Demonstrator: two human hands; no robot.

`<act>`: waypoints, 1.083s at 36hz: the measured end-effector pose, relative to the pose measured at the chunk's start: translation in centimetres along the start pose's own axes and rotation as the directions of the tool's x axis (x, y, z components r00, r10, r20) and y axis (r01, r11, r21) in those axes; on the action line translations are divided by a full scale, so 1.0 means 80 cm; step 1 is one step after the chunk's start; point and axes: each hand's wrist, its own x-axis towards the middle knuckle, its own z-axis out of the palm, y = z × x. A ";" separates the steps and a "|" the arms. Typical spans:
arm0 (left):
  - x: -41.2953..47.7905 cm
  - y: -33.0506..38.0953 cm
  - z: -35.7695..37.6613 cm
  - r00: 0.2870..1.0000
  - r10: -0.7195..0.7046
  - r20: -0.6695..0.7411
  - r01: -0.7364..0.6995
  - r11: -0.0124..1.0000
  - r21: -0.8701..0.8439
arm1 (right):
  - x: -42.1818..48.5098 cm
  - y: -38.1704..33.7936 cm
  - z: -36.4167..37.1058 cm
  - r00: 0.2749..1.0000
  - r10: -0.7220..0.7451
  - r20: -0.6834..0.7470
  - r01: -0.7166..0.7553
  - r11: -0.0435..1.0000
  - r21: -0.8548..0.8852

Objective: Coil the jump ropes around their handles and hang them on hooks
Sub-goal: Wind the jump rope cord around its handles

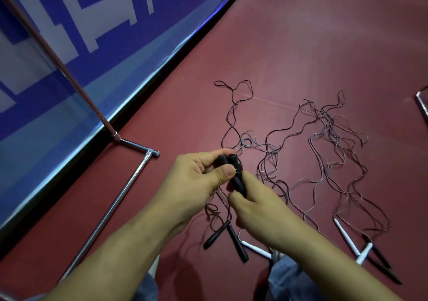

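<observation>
Head view. The left hand (196,175) and the right hand (252,210) both hold one pair of black handles (235,175), pressed side by side as a bundle. The left thumb lies across the far part of the pair with the fingers curled behind it. The right hand closes round the near part, though most of its fingers are hidden under the palm. Both grips are clamped on the handles; neither hand is free.

The long axis of the pair runs away from the person, tilted a little toward the left edge of the floor (301,45). The cord ends are the far ends. From there the cord (231,115) trails off toward the far edge in loose bends. No turns of it are seen on the handles, so coiling appears not yet begun.

Judgement: the cord lies beyond the grip, on the line of the handles. The left hand sits nearest its root. One hand must let go to wind, and the right looks better placed for that.

Further loose ropes (328,138) lie tangled toward the right edge. Spare black handles (215,235) and white handles (347,238) rest near the near edge. A chrome rack base (111,208) and its upright pole (58,64) stand by the left edge, against a blue banner (92,22). No hooks are visible.
</observation>
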 end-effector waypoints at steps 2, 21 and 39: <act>-0.002 -0.001 0.002 1.000 0.013 -0.010 -0.013 1.000 0.025 | 0.000 0.001 0.002 1.000 0.010 0.000 -0.010 1.000 0.018; -0.002 0.025 -0.024 0.979 0.067 0.192 -0.088 0.991 0.098 | -0.009 -0.016 -0.008 0.999 -0.015 0.045 -0.002 0.933 0.360; 0.004 0.015 -0.021 0.995 0.027 0.101 -0.023 0.999 -0.039 | -0.015 -0.019 -0.002 0.993 -0.104 -0.065 0.121 0.779 0.615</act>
